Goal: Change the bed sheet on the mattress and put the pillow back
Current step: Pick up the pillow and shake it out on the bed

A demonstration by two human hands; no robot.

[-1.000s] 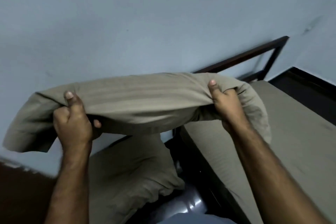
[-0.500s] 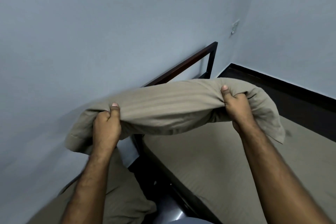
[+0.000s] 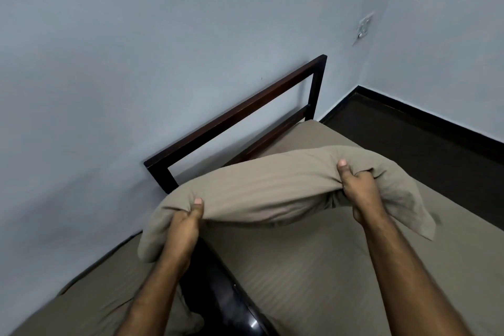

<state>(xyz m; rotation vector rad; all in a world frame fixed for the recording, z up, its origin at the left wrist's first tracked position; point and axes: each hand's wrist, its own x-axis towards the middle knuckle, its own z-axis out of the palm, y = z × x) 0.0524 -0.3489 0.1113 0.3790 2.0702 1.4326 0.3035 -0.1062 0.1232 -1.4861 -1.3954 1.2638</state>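
I hold a taupe striped pillow [image 3: 272, 188] in the air above the head end of the mattress [image 3: 313, 275], which is covered with a matching taupe sheet. My left hand [image 3: 182, 229] grips the pillow's near left edge, thumb on top. My right hand [image 3: 357, 188] grips the bunched fabric near its right end, thumb up. The loose flap of the pillowcase hangs down past my right hand. The pillow's underside is hidden.
A dark wooden headboard frame [image 3: 245, 114] stands against the pale blue wall. More taupe fabric [image 3: 90, 297] lies at the lower left beside a dark glossy edge [image 3: 218, 294]. Dark floor [image 3: 409, 139] with black skirting runs along the right. A wall socket [image 3: 364, 28] sits high right.
The pillow and both hands have swung to the right, from beside the bed to over the mattress near the headboard. Both grips are unchanged.
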